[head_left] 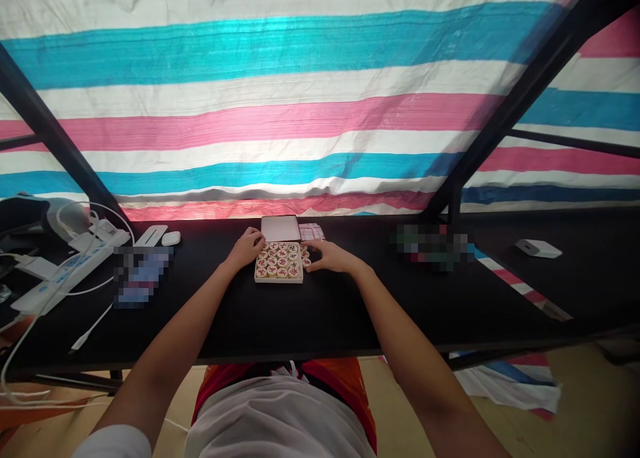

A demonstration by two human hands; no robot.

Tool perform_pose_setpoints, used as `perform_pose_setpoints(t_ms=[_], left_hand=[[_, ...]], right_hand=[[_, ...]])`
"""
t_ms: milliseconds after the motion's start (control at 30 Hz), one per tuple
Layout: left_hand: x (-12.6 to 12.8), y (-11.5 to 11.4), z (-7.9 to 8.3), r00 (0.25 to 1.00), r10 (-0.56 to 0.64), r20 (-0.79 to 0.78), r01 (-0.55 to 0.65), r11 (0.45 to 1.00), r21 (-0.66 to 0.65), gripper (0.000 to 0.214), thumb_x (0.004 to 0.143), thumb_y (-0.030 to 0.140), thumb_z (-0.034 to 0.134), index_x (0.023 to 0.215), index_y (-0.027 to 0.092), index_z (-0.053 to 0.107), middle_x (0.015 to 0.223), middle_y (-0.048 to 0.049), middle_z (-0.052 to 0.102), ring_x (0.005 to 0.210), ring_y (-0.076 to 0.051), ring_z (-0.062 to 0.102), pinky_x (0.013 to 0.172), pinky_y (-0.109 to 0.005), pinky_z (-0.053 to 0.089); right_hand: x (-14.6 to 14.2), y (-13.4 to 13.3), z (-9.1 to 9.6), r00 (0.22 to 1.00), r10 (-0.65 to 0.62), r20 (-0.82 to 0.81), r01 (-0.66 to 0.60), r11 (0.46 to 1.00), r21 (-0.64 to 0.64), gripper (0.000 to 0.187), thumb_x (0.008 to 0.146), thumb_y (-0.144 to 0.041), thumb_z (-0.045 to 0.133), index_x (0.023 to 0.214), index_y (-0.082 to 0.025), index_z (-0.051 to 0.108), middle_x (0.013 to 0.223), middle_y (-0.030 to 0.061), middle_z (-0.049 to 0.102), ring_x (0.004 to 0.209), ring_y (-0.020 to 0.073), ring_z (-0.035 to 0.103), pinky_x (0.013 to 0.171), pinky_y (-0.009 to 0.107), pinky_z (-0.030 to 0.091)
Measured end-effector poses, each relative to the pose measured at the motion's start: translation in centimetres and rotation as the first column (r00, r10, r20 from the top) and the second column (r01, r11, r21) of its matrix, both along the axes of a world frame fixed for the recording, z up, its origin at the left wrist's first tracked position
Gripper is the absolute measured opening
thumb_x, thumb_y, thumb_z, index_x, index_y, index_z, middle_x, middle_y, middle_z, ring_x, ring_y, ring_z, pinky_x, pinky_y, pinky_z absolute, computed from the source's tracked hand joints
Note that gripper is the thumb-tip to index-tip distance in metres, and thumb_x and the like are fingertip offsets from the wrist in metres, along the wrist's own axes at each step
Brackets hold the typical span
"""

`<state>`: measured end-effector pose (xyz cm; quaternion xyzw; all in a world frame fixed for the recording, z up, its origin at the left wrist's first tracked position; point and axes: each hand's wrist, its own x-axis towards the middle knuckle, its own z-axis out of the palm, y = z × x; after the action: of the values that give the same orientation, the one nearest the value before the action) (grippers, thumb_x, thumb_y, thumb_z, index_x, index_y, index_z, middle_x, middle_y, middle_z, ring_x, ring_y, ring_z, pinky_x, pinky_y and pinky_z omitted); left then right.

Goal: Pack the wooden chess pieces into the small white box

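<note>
A person's left hand [246,246] rests with bent fingers at the upper left corner of a white, square, open box [279,281]; whether it grips cannot be told. The box sits mid-table, filled with cream, round playing pieces [282,261] marked in red or black characters. Behind it stands a shallow white lid [279,229]. On the box's right, the right hand [330,255] spreads thumb and fingers around more pieces; a firm hold cannot be confirmed. The step seems to be gathering these; the next move likely calls for a steady box and light pinch. Across the black tabletop [240,325]: a white power strip [75,271] far left, a white plastic block [539,248] far right. Behind hangs striped blue, pink and white sheeting [300,48].
</note>
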<state>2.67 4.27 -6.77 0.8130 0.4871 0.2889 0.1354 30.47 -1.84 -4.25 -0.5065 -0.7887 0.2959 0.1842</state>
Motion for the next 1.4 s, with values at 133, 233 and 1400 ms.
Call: perform_pose_setpoints(t_ms=[133, 233, 1400], left_hand=[[0.0, 0.0, -0.1, 1.000, -0.001, 0.002, 0.001, 1.000, 0.014, 0.023, 0.085, 0.032, 0.045, 0.081, 0.018, 0.063, 0.100, -0.0051, 0.055, 0.077, -0.015, 0.056, 0.080, -0.030, 0.046], [0.0, 0.0, -0.1, 1.000, -0.005, -0.001, 0.005, 1.000, 0.017, 0.023, 0.086, 0.032, 0.045, 0.081, 0.018, 0.063, 0.099, -0.0051, 0.055, 0.078, -0.015, 0.056, 0.080, -0.030, 0.046], [0.0, -0.1, -0.1, 1.000, -0.015, -0.025, 0.015, 1.000, 0.004, 0.027, 0.088, 0.034, 0.043, 0.085, 0.019, 0.065, 0.103, -0.0058, 0.055, 0.087, -0.017, 0.058, 0.084, -0.030, 0.046]], right_hand=[[-0.3, -0.3, 0.4, 0.999, -0.027, 0.026, 0.027, 1.000, 0.002, 0.072, 0.062, -0.033, 0.078, 0.129, -0.023, 0.053, 0.122, 0.0080, 0.057, 0.102, 0.0220, 0.057, 0.093, 0.035, 0.042], [-0.2, -0.2, 0.2, 1.000, -0.022, 0.015, 0.022, 1.000, -0.011, 0.075, 0.061, -0.035, 0.079, 0.130, -0.022, 0.053, 0.122, 0.0091, 0.056, 0.101, 0.0224, 0.057, 0.092, 0.035, 0.043], [-1.4, 0.1, -0.5, 0.999, 0.037, -0.003, -0.034, 0.944, 0.329, 0.025, 0.083, -0.029, 0.057, 0.104, -0.020, 0.068, 0.107, 0.0070, 0.062, 0.100, 0.0201, 0.057, 0.095, 0.034, 0.041]])
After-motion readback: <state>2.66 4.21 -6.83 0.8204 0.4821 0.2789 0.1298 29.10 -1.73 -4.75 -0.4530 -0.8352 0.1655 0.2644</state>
